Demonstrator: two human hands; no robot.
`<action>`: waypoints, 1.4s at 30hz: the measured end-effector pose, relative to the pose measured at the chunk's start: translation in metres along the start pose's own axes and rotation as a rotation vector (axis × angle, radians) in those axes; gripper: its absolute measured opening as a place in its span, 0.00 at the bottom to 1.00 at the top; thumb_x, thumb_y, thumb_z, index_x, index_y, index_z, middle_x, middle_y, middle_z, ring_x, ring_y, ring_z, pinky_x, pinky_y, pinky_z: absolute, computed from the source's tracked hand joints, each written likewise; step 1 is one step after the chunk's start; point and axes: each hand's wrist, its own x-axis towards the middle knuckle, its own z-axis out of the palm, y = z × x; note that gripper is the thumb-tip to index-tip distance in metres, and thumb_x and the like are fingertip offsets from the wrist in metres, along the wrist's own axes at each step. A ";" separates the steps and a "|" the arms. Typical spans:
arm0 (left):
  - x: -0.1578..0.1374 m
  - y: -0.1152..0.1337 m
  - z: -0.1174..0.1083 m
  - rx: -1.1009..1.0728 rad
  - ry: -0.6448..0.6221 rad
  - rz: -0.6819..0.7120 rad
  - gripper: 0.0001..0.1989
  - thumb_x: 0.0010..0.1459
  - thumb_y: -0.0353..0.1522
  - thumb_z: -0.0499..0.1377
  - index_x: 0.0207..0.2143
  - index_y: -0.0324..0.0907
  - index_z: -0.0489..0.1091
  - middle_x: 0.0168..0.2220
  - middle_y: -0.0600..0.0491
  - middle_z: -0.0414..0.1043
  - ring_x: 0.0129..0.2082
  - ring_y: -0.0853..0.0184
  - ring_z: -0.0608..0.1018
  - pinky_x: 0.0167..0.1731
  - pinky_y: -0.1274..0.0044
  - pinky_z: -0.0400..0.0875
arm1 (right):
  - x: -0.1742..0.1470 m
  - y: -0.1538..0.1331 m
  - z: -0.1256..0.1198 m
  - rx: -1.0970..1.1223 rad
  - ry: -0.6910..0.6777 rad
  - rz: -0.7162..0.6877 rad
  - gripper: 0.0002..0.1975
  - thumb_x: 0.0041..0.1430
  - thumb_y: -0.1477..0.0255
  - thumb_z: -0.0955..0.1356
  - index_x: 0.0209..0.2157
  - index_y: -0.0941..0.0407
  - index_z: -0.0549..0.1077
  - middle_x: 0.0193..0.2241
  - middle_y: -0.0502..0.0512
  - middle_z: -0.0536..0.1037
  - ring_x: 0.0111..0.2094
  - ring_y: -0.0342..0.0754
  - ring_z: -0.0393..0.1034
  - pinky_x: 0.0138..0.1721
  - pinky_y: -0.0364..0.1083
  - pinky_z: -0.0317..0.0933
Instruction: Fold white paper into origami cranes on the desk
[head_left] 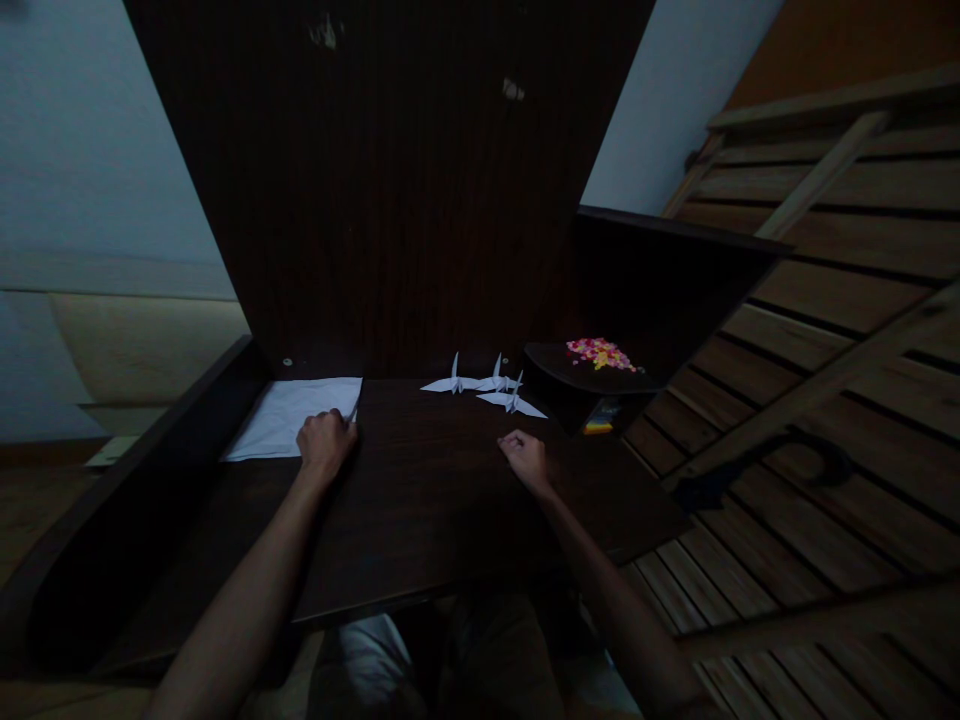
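My left hand (327,444) is closed in a fist and rests on the right edge of a flat white sheet (281,412); I cannot tell whether it is cloth or paper. Nothing shows in its curled fingers. My right hand (523,459) is also closed, knuckles near the tabletop (420,510), with no object visible in it. Just beyond it stand three white paper cranes: one on the left (456,384), one in the middle (497,382), and one nearest my hand (513,402), all with wings spread and touching or overlapping one another.
On a small raised shelf (544,360) at the right lies a pile of pink, red and yellow bits (600,353). A small colourful box (601,415) sits under it. A tall dark back panel (397,200) rises behind; wooden slats (810,400) flank the right side.
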 end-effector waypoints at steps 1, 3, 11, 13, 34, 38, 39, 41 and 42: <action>0.000 0.000 0.000 0.017 0.009 0.019 0.21 0.57 0.37 0.48 0.41 0.32 0.74 0.38 0.34 0.75 0.42 0.47 0.74 0.35 0.67 0.67 | 0.000 0.000 0.000 -0.001 0.001 -0.002 0.14 0.46 0.60 0.66 0.19 0.57 0.69 0.16 0.50 0.70 0.19 0.43 0.62 0.22 0.41 0.55; -0.001 0.001 0.000 0.054 0.044 0.062 0.21 0.57 0.35 0.47 0.41 0.31 0.74 0.38 0.34 0.74 0.42 0.47 0.74 0.36 0.66 0.66 | 0.001 -0.001 0.000 0.011 -0.007 -0.004 0.14 0.45 0.60 0.66 0.19 0.57 0.69 0.16 0.50 0.69 0.19 0.42 0.62 0.22 0.41 0.55; -0.014 0.014 -0.023 0.043 0.244 0.233 0.16 0.57 0.29 0.47 0.38 0.33 0.73 0.38 0.34 0.73 0.43 0.47 0.71 0.38 0.63 0.64 | 0.001 -0.016 0.007 0.313 -0.063 0.114 0.17 0.45 0.56 0.69 0.20 0.57 0.68 0.15 0.48 0.69 0.14 0.40 0.60 0.16 0.40 0.52; -0.020 0.024 -0.033 0.035 0.284 0.267 0.16 0.57 0.29 0.47 0.38 0.34 0.73 0.39 0.35 0.72 0.43 0.48 0.71 0.38 0.63 0.64 | -0.002 -0.028 0.014 0.424 -0.124 0.115 0.17 0.44 0.56 0.70 0.20 0.57 0.68 0.15 0.48 0.70 0.15 0.40 0.60 0.16 0.40 0.53; -0.076 0.079 0.024 -0.256 0.168 0.874 0.10 0.61 0.29 0.49 0.35 0.39 0.70 0.36 0.44 0.74 0.37 0.60 0.75 0.34 0.72 0.71 | 0.000 -0.076 0.097 1.028 -0.396 0.419 0.13 0.33 0.76 0.72 0.28 0.56 0.73 0.24 0.49 0.79 0.31 0.48 0.73 0.37 0.45 0.65; -0.058 0.063 0.007 -0.447 0.297 0.764 0.10 0.61 0.31 0.50 0.33 0.41 0.70 0.35 0.46 0.73 0.37 0.61 0.75 0.40 0.70 0.71 | 0.009 -0.079 0.089 1.099 -0.444 0.389 0.15 0.36 0.75 0.72 0.32 0.56 0.74 0.28 0.52 0.80 0.33 0.51 0.75 0.38 0.48 0.67; -0.051 0.058 0.003 -0.500 0.328 0.696 0.09 0.60 0.32 0.51 0.34 0.41 0.70 0.36 0.45 0.73 0.39 0.61 0.74 0.42 0.69 0.70 | 0.012 -0.081 0.085 1.107 -0.455 0.377 0.15 0.37 0.74 0.72 0.32 0.57 0.74 0.28 0.53 0.80 0.34 0.51 0.75 0.37 0.49 0.67; -0.037 0.050 -0.001 -0.607 0.391 0.503 0.07 0.59 0.32 0.53 0.36 0.41 0.69 0.40 0.45 0.73 0.43 0.59 0.73 0.47 0.65 0.68 | 0.019 -0.084 0.074 1.108 -0.454 0.330 0.14 0.39 0.74 0.72 0.33 0.57 0.74 0.30 0.53 0.80 0.35 0.51 0.75 0.38 0.49 0.68; -0.030 0.047 0.000 -0.667 0.402 0.411 0.08 0.58 0.33 0.54 0.38 0.40 0.69 0.42 0.44 0.72 0.46 0.58 0.72 0.49 0.64 0.66 | 0.023 -0.085 0.069 1.106 -0.444 0.313 0.13 0.39 0.74 0.71 0.33 0.56 0.74 0.30 0.53 0.80 0.34 0.51 0.75 0.38 0.49 0.68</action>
